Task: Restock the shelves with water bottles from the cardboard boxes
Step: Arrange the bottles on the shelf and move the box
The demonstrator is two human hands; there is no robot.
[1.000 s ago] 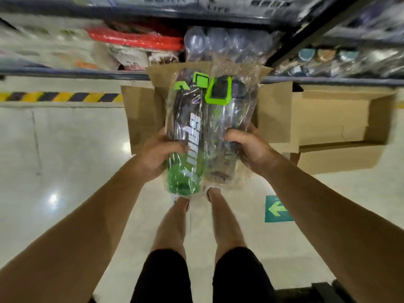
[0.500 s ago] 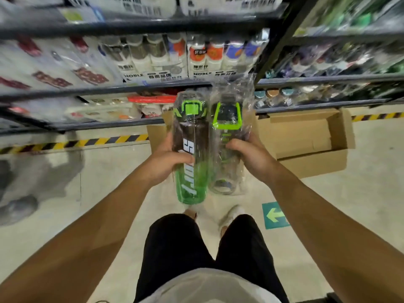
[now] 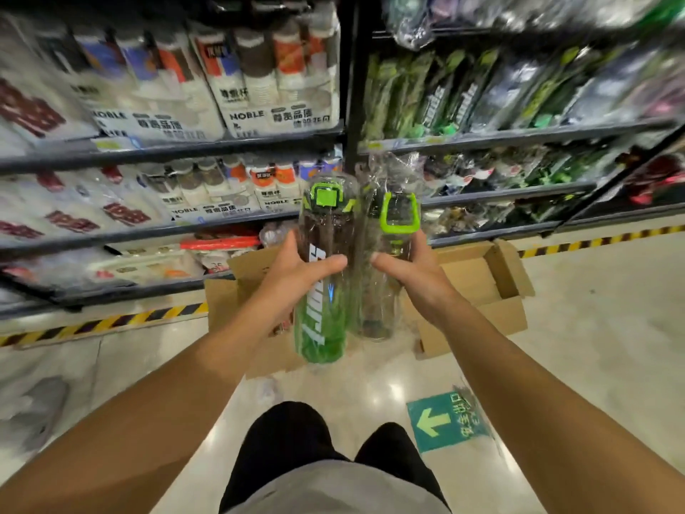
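I hold two plastic-wrapped water bottles upright in front of me. My left hand (image 3: 296, 276) grips the green-bottomed bottle (image 3: 321, 320) with white lettering and a green lid. My right hand (image 3: 411, 272) grips the clear dark bottle (image 3: 381, 291) with a green loop handle. Behind the bottles, two open cardboard boxes stand on the floor: one (image 3: 226, 309) at the left and one (image 3: 493, 283) at the right. The right-hand shelf (image 3: 519, 137) carries similar green and black wrapped bottles.
Shelves at the left (image 3: 166, 150) hold packs of paper cups. A yellow-black striped line (image 3: 111, 322) runs along the shelf base. A green arrow sticker (image 3: 441, 422) lies on the glossy floor by my legs. A black upright (image 3: 352, 87) divides the two shelf bays.
I have stood up with both bottles, lifting them from box height to the level of the lower shelves. The view has tilted up to show more shelves.
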